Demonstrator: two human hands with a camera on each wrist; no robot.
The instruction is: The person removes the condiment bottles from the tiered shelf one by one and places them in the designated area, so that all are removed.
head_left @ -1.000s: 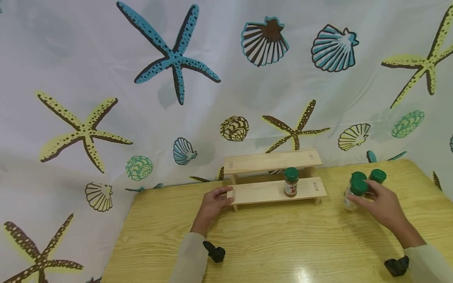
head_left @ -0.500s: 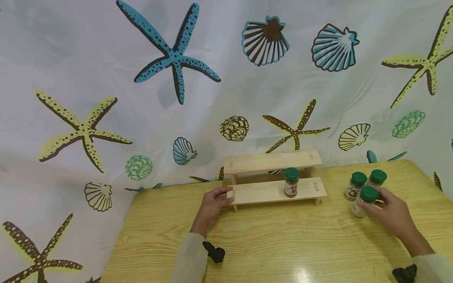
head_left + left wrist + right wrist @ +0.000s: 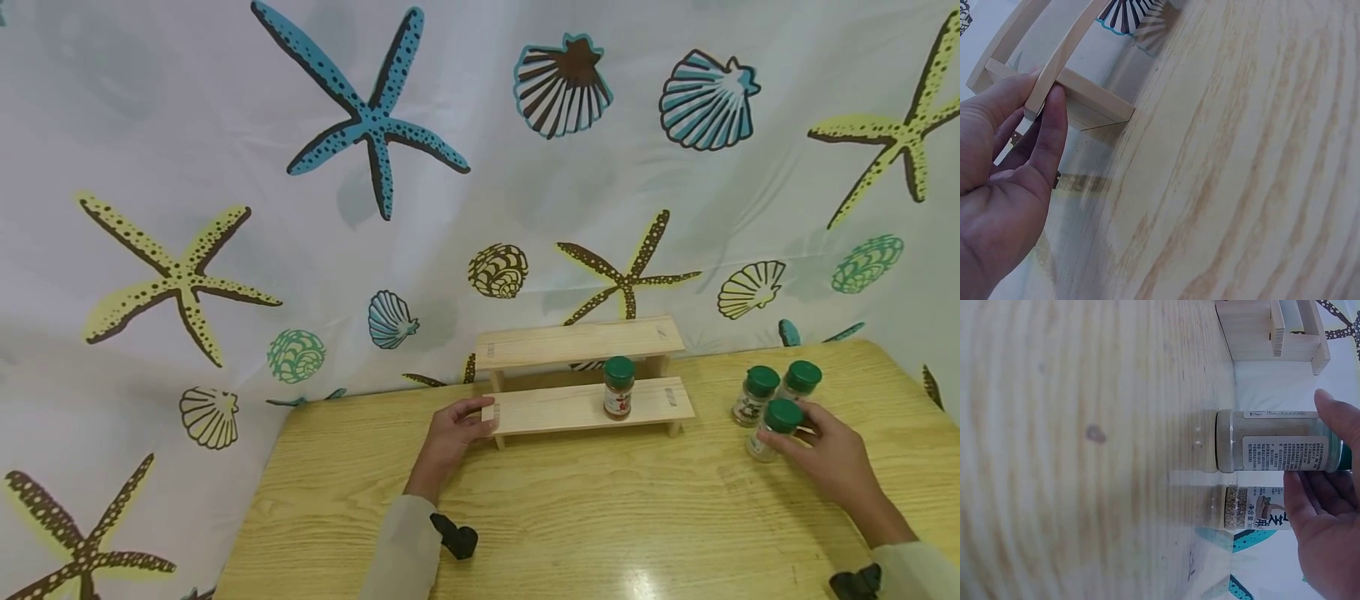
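My left hand pinches the left end of the lower step of a two-tier wooden rack; in the left wrist view the thumb and fingers clasp the board's end. On that lower step stands a green-lidded jar. At the right, my right hand holds a green-lidded jar between thumb and fingers. Its printed label shows in the right wrist view. Just behind it stand two more green-lidded jars, one to the left and one to the right.
The rack's upper step backs onto a cloth printed with starfish and shells. Under everything lies a light wooden table. Black devices sit at both wrists.
Compared with a second ago, my right hand and its jar have moved right and slightly nearer, uncovering the jar behind at the left. My left hand stays on the rack.
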